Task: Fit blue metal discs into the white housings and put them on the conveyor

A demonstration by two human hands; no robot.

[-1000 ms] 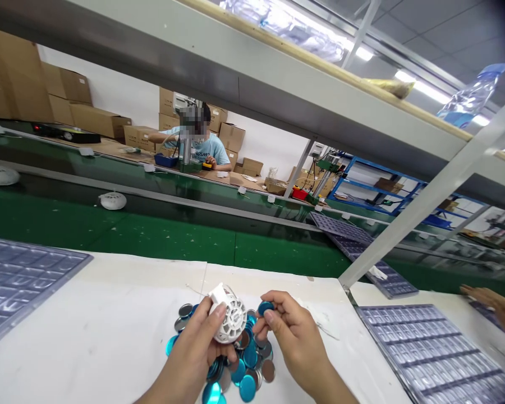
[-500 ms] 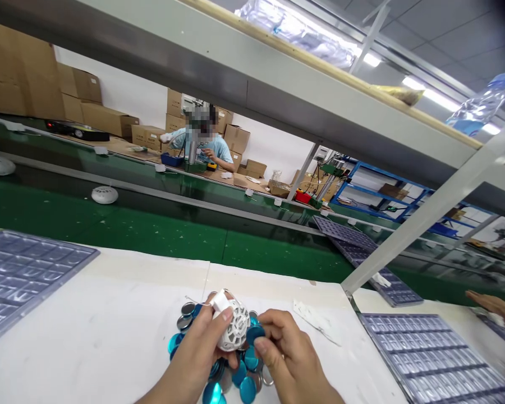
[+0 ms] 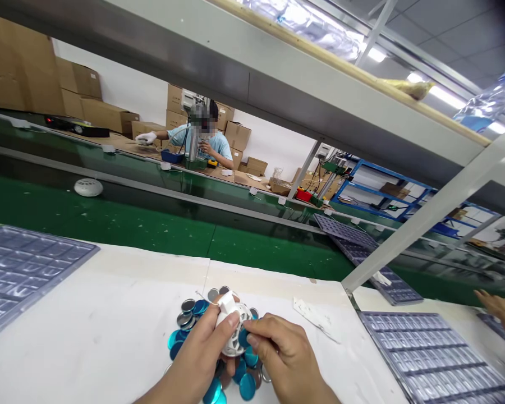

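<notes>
My left hand (image 3: pixel 200 348) is closed around a white round slotted plastic housing (image 3: pixel 232 347), tilted, with a small white block (image 3: pixel 227 303) and a thin wire at its upper side. Between the thumb and fingertips of my right hand (image 3: pixel 284 348) is a blue round disc (image 3: pixel 243 338), held against the slotted face of the housing. Whether the disc sits in the face I cannot tell, as fingers cover part of it. Below both hands lies a loose pile of blue and silver discs (image 3: pixel 247 387), partly hidden by the left hand.
Clear plastic trays stand at left (image 3: pixel 29 269) and right (image 3: pixel 437 353) on the white table. A green conveyor (image 3: pixel 185 224) carries a white dome (image 3: pixel 88 187). A slanted post (image 3: pixel 404 241) rises at right. Another person's hand (image 3: pixel 500 311) is at far right; a co-worker (image 3: pixel 221 148) sits across.
My right hand has moved left, bringing the blue disc from the housing's edge onto its slotted face. The white dome on the conveyor has shifted left. The co-worker's gloved hand has moved outward.
</notes>
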